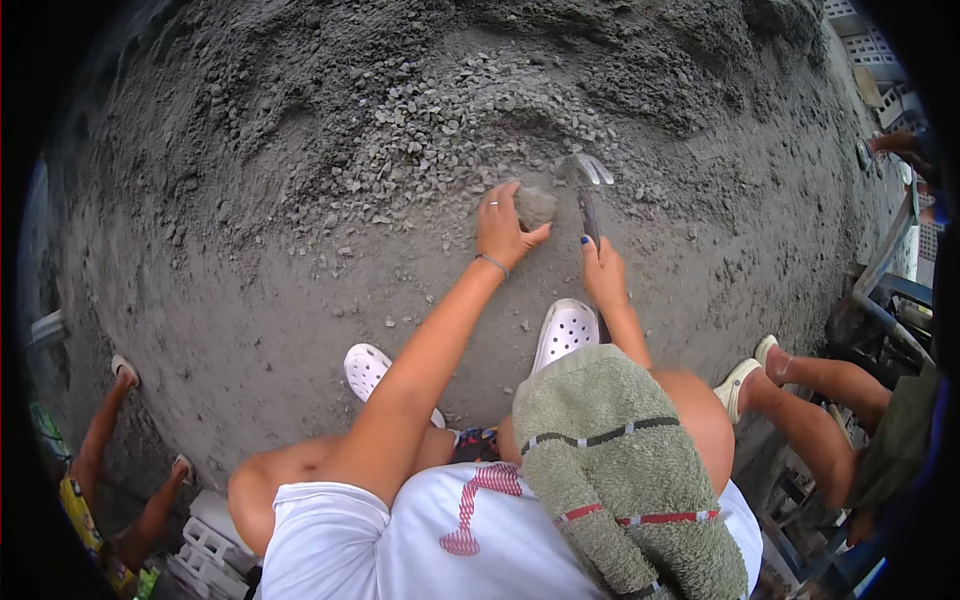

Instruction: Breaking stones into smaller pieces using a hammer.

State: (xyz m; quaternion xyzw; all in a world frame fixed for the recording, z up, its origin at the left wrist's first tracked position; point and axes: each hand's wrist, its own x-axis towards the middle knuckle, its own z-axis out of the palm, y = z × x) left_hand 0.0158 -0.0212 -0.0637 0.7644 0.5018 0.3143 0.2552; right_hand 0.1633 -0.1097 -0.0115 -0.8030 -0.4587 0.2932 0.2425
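Note:
A grey lump of rock [537, 207] sits on the sandy ground in front of me. My left hand [503, 228] is curved around its left and near side, with the thumb stretched along the near edge and the fingers along the far left. My right hand [604, 272] is wrapped round the dark handle of a claw hammer [588, 212]. The hammer's metal head and pale claw tips stand just to the right of the rock, away from me. A pile of broken grey stone chips [430, 135] lies beyond both hands.
My white perforated clogs [566, 332] rest on the ground below my hands. A green towel [620, 450] drapes over my right thigh. Another person's legs [815, 400] are at the right, more legs [105, 430] at the left. Hollow concrete blocks [215, 545] lie at lower left.

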